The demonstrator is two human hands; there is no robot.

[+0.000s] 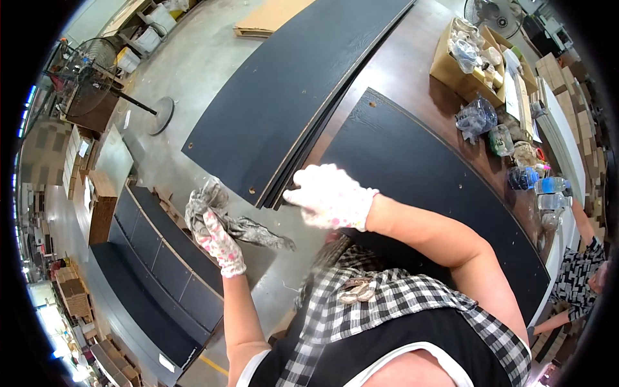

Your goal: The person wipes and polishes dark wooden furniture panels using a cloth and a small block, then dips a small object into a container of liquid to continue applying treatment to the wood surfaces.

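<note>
My left hand (218, 240), in a white glove with pink dots, is shut on a crumpled grey rag (209, 205) held over the floor. My right hand (330, 195), in the same kind of glove, grips the near corner of a stack of long dark panels (290, 90) that juts past the table edge. A second dark panel (412, 174) with small drilled holes lies flat on the brown table (412, 64) just right of that hand.
A cardboard box (474, 58) of bagged fittings, plastic bags and water bottles (548, 186) line the table's far right. Another person in a checked shirt (580, 271) stands at the right edge. Dark panels (155, 258) are stacked on the floor at left, near a standing fan (90, 77).
</note>
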